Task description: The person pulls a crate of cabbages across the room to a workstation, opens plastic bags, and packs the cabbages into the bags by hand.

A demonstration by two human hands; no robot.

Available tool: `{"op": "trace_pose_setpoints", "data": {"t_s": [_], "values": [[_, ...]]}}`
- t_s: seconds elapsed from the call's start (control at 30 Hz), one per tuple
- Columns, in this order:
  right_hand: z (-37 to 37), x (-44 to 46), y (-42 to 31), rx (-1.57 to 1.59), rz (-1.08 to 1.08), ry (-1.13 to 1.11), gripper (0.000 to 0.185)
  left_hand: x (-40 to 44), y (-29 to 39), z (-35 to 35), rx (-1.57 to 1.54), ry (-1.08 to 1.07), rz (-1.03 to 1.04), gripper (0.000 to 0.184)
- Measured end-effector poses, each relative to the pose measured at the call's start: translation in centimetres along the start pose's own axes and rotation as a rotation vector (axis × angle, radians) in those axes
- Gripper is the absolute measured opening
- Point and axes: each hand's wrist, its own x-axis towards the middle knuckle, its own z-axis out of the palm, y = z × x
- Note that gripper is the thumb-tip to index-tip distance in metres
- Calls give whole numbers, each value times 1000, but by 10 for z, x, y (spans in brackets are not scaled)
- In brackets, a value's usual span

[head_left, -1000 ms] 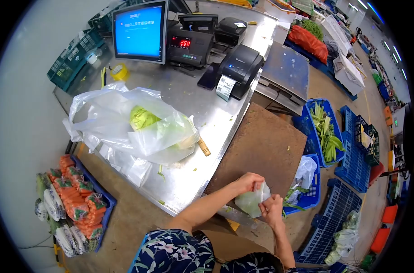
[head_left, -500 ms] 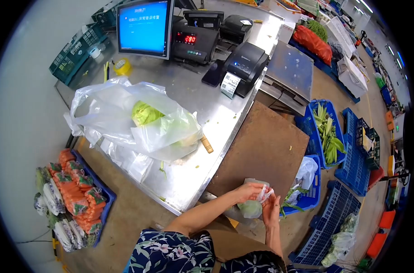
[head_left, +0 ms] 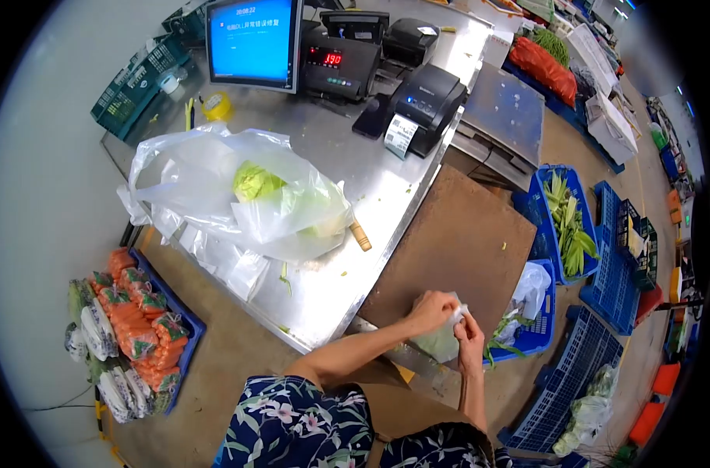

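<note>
Both of my hands are at the gathered neck of a small translucent plastic bag (head_left: pixel 439 343) with something pale green in it, at the near edge of the brown platform (head_left: pixel 456 242). My left hand (head_left: pixel 433 310) has its fingers closed on the bag's neck. Facing it, my right hand (head_left: pixel 469 337) pinches the twisted plastic from the other side. On the metal table (head_left: pixel 316 308) lies a large clear bag (head_left: pixel 207 183) with a green cabbage (head_left: pixel 255 181) in it, and a wooden handle (head_left: pixel 360 235) sticks out beside it.
A monitor (head_left: pixel 253 43), a label printer (head_left: pixel 425 109) and yellow tape (head_left: pixel 217 107) are at the back of the table. Blue crates (head_left: pixel 536 337) with leaves and husks stand right of the platform. Bagged carrots (head_left: pixel 140 320) lie on the floor at left.
My hands have closed in on the bag's neck, and the right hand's fingers, spread half a second ago, are now pinched. The view has shifted slightly.
</note>
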Motion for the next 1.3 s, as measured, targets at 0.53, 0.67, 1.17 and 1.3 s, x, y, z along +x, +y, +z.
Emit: {"op": "trace_pose_setpoints", "data": {"t_s": [0.53,0.67,1.17,1.3], "values": [[41,31,-9,-78,20,116,27,18,-26,-18,-515,-247,-188,17],[40,29,9,-316,-108,257,22,16,-22,-20,-430,-330,-141,15],[30,0,14,-389,-184,-378,19,47,-111,36,316,395,-108,13],[31,-8,22,-418,-157,-264,22,55,-119,36,515,299,-73,17]]}}
